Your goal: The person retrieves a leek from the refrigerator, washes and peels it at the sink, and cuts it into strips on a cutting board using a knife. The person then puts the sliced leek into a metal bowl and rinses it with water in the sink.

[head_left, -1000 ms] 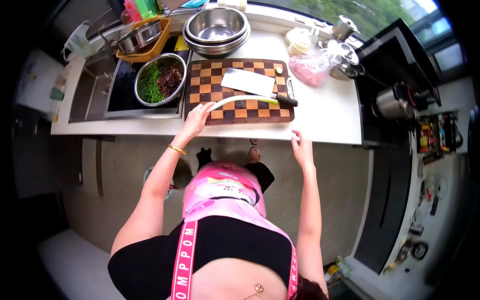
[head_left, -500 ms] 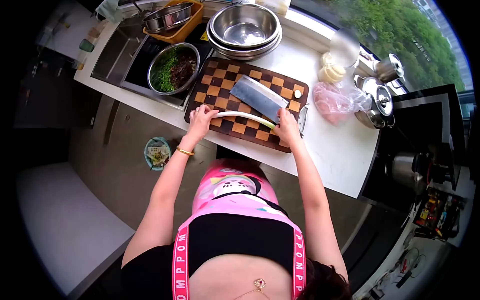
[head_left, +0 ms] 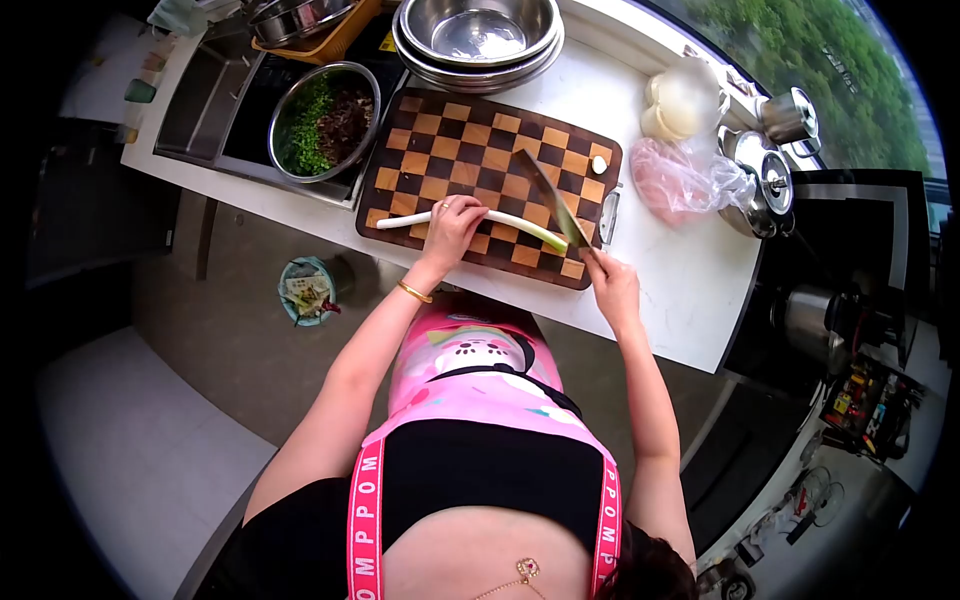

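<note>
A long white leek stalk with a green end (head_left: 520, 228) lies along the near side of the checkered wooden cutting board (head_left: 425, 165). Around the middle of the stalk, my left hand (head_left: 455, 228) is closed with its fingers on top. My right hand (head_left: 612, 282) grips the handle of a cleaver (head_left: 551, 192) at the board's near right corner. The cleaver stands on edge, its blade beside the leek's green end; whether they touch I cannot tell. A small white piece (head_left: 599, 164) sits near the board's right edge.
Left of the board is a metal bowl (head_left: 325, 122) of chopped greens and dark bits. Stacked steel bowls (head_left: 480, 45) stand behind. To the right are a plastic bag of pinkish food (head_left: 672, 180) and a steel pot (head_left: 757, 180). A lined bin (head_left: 308, 292) is on the floor.
My right hand has let go of the leek's green end and picked up the cleaver, which lay flat on the board. My left hand has shifted from the white end to the leek's middle.
</note>
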Available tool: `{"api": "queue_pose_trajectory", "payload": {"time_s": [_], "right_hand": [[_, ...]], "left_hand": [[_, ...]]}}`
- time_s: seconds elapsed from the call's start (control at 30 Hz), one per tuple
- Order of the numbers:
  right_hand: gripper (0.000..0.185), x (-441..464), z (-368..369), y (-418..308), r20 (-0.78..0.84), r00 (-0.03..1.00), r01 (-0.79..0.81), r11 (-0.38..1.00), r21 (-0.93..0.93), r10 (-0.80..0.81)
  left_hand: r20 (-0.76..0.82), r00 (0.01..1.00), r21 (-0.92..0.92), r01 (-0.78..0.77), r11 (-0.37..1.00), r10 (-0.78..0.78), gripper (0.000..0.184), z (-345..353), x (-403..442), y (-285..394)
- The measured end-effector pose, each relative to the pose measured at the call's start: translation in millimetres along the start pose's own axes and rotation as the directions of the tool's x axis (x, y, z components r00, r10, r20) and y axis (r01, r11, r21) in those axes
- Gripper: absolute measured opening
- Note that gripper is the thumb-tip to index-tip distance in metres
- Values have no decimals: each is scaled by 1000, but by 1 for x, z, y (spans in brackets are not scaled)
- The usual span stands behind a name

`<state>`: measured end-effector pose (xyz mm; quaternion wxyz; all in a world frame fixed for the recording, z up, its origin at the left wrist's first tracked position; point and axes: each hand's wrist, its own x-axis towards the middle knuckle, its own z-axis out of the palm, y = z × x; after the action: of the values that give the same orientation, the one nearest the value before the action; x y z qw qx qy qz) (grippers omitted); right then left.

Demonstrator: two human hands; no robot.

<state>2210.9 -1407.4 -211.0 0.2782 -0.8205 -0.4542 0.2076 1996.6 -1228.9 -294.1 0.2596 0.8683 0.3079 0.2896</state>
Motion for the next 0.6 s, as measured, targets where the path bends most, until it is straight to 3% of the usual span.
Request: {"api": "queue_pose_trajectory", "payload": {"time_s": [0.1,0.27,0.6], "right_hand": [[18,-3,5,5,64,998,16,1000,3,-16],[19,-2,0,0,118,990,96,980,-175,-76],[20,2,-8,13,216,961,215,956,-200,-171]], "left_hand": [[-21,999,-42,25,999,-25,10,5,0,-1],[-76,996,-61,44,997,-48,7,7,1,1],[-106,993,-84,47,995,-56,7,12,-2,-3]]}}
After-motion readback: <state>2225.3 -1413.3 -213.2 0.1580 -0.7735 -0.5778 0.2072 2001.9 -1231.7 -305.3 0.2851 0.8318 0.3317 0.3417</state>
